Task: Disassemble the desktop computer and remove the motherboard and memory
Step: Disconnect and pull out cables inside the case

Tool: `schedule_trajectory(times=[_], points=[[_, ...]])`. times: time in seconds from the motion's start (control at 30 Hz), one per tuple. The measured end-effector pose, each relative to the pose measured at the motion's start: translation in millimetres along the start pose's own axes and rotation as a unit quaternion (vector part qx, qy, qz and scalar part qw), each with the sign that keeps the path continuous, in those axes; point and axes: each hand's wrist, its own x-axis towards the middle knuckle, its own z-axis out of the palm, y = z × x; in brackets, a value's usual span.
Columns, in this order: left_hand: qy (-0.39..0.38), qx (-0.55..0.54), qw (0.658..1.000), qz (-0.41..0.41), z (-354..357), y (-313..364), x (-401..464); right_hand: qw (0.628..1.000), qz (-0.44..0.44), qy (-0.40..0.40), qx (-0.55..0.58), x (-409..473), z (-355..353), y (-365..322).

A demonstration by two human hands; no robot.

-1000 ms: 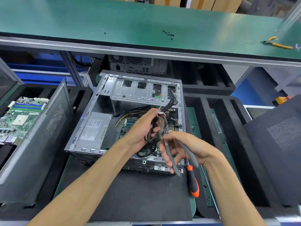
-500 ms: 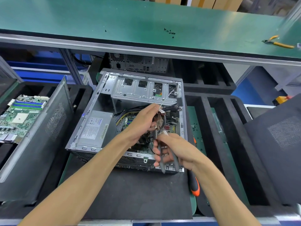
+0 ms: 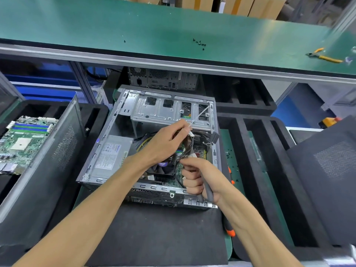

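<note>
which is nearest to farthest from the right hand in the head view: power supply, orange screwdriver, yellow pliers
From the right hand:
1. orange screwdriver, just to its right beside the case.
2. power supply, left inside the case.
3. yellow pliers, far right on the upper green shelf.

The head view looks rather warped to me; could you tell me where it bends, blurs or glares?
Head view: wide-angle bending bows the green shelf and its metal edge; the far right corner by the yellow-handled cutters smears; soft overhead glare brightens the shelf top; the case interior under the left hand and right hand stays dim but sharp.
</note>
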Motion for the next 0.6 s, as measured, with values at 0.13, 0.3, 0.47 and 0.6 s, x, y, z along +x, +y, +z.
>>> schedule_trajectory(times=[0.13, 0.3, 0.47, 0.6], points=[[-0.025, 0.042, 0.999, 0.007, -5.4, -6.8, -4.3, 0.953, -0.049, 0.134, -0.267, -1.4, -4.9, -10.5], [0.000, 0.029, 1.000, -0.008, 0.6, -15.6, -2.6, 0.735, -0.140, 0.312, -0.586, -4.5, -4.7, -6.8], [0.042, -0.207, 0.973, -0.096, 12.3, -14.0, -3.1, 0.911, -0.055, 0.145, -0.382, -0.7, -7.5, -17.7], [0.016, -0.470, 0.867, -0.166, 17.8, -11.1, -2.1, 0.979, 0.080, -0.139, 0.123, -2.9, -8.1, -23.8]])
